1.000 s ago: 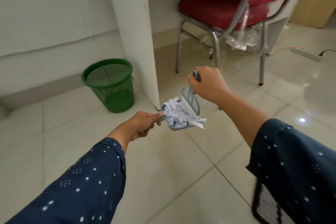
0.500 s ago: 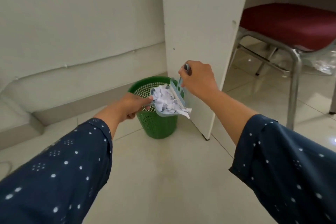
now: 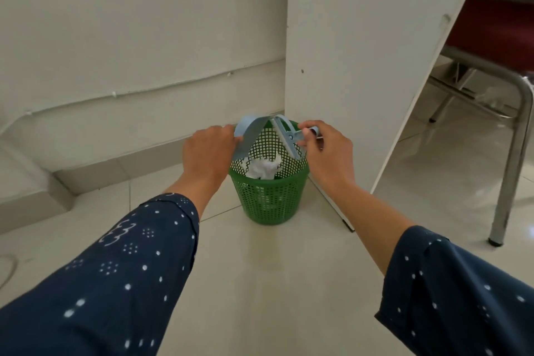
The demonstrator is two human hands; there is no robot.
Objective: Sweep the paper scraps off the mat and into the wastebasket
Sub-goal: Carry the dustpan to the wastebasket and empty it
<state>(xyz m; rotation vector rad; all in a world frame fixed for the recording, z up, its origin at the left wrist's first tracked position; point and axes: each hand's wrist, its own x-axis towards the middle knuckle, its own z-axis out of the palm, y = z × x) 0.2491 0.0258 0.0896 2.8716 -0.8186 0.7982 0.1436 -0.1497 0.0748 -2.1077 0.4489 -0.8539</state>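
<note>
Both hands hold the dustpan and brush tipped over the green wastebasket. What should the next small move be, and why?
Probably a short shake or brush stroke. The left hand holds the dustpan tipped over the wastebasket, the right hand holds the brush, and paper scraps lie inside. The pan's inner face is hidden, so bits may remain.

White paper scraps (image 3: 264, 168) are lying crumpled inside the upright green mesh wastebasket (image 3: 268, 196), standing on the floor.

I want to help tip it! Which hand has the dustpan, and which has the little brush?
The left hand holds the tipped blue dustpan; the right hand holds the brush over the green wastebasket.
</note>
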